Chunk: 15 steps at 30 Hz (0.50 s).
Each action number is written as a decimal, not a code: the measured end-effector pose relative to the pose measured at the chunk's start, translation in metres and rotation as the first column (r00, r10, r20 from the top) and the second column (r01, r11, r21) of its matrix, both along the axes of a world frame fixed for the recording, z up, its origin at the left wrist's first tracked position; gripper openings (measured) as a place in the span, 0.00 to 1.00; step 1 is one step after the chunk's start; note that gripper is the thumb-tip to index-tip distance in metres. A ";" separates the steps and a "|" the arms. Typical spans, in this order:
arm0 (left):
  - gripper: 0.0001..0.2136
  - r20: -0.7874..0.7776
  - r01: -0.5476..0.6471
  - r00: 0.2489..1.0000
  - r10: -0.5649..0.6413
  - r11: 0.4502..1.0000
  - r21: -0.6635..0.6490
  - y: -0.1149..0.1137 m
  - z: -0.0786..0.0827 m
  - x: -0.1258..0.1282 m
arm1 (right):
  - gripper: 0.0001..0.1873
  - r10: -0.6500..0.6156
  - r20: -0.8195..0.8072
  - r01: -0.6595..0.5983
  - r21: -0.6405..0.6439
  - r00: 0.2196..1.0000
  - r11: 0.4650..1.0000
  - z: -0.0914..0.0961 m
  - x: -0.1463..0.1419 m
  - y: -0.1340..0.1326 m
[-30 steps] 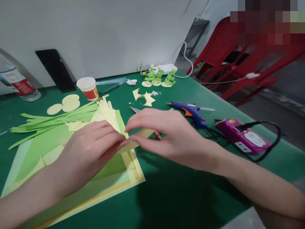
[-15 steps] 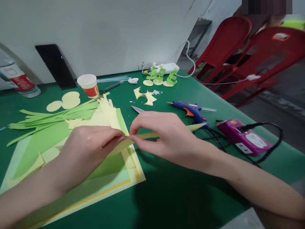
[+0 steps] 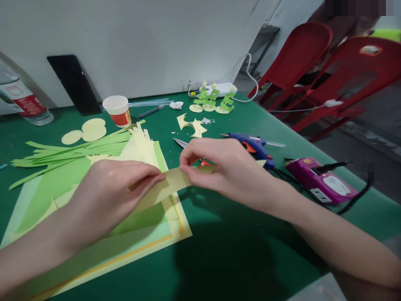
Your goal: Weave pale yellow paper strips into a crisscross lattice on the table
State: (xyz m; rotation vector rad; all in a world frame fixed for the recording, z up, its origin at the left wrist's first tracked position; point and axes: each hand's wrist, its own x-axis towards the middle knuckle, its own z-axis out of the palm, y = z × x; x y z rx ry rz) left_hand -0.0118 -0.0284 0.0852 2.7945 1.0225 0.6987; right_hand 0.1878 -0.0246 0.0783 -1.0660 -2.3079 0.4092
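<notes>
- Paper strip, pale yellow, spans the gap between your two hands, above the right edge of the stacked sheets; gripping it from both sides probably holds that short stretch flat and under control.
- Your left hand pinches the strip between thumb and fingers, likely as the anchor side.
- Your right hand grasps it too, thumb below and forefinger above; a pale tip showing past that hand, in front of the glue gun, looks like the strip's far end.
- Both pinches use the tips only, which seems suited to thin paper that would crease under a full fist.
- Your left forearm enters from the lower left, back of the hand upward, fingers pointing right.
- Your right forearm slants in from the right edge, wrist fairly straight, forefinger arched so a loop opens above the thumb.
- Scissors lie just behind your right hand, partly hidden, and the glue gun rests beyond it on the tabletop, both seemingly placed for easy reach.
- Green strips lie across the sheets at your left, apparently grouped out of your working space.
</notes>
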 end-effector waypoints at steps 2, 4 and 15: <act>0.10 -0.005 -0.037 0.999 0.037 0.999 -0.013 0.004 0.007 -0.007 | 0.05 -0.050 -0.019 0.050 0.002 0.999 0.999 0.004 0.010 0.009; 0.10 -0.002 -0.094 0.996 0.094 0.996 -0.012 0.008 0.012 -0.018 | 0.05 -0.119 -0.013 0.119 0.011 0.993 0.993 0.008 0.025 0.021; 0.09 -0.068 -0.080 0.995 0.073 0.989 -0.122 0.013 0.012 -0.017 | 0.03 -0.044 -0.131 0.062 0.136 0.990 0.989 0.005 0.020 0.019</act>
